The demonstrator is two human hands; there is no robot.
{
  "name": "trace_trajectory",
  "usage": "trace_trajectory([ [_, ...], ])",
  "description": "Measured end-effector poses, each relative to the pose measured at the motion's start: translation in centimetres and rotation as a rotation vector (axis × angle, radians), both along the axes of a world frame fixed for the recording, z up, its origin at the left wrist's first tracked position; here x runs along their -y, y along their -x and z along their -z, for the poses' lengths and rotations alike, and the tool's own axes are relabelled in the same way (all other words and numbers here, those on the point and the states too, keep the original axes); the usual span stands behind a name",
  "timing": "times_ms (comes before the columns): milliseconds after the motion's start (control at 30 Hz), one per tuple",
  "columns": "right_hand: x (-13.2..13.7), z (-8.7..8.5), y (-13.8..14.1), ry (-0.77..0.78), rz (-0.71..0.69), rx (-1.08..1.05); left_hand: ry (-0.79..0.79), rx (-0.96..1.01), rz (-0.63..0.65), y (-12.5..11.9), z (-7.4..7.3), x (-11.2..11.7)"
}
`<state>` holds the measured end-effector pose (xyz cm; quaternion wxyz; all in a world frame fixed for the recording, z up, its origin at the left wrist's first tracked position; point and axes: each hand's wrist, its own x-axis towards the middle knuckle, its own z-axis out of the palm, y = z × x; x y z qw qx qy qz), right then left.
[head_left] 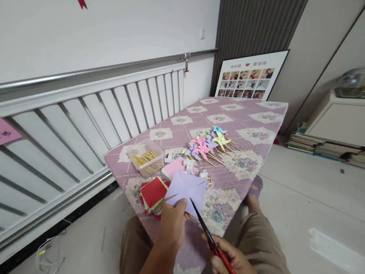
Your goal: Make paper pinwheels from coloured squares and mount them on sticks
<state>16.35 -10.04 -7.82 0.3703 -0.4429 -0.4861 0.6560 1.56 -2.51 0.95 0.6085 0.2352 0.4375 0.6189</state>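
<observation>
A lavender paper square (188, 185) with slits cut in from its corners is pinched by its near edge in my left hand (176, 219). My right hand (231, 261) grips scissors (210, 238) with red handles and dark blades. The blade tips point up at the near edge of the paper, just right of my left thumb; whether they touch it I cannot tell. Left of the lavender sheet lies a stack of coloured paper (154, 194), red on top. Behind it are pink paper (174, 168) and small white pieces.
Finished paper pinwheels (203, 145) on sticks lie mid-table. A clear plastic box (149, 169) holds thin wooden sticks. The patterned tablecloth (222, 214) covers the table, with a radiator (132, 103) along the left and a photo board (251, 78) at the far end.
</observation>
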Motion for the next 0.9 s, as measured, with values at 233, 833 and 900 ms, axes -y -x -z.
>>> trace_trajectory([
  [233,0.0,-0.1,0.0,0.099,0.002,0.033,-0.005,0.013,-0.022,0.0,0.3,0.0],
  [833,-0.1,0.9,0.0,0.137,-0.019,0.018,0.015,0.028,-0.040,-0.2,0.5,-0.2],
  [900,0.0,0.4,0.1,0.135,-0.002,-0.002,0.019,0.029,-0.045,-0.2,0.4,-0.1],
])
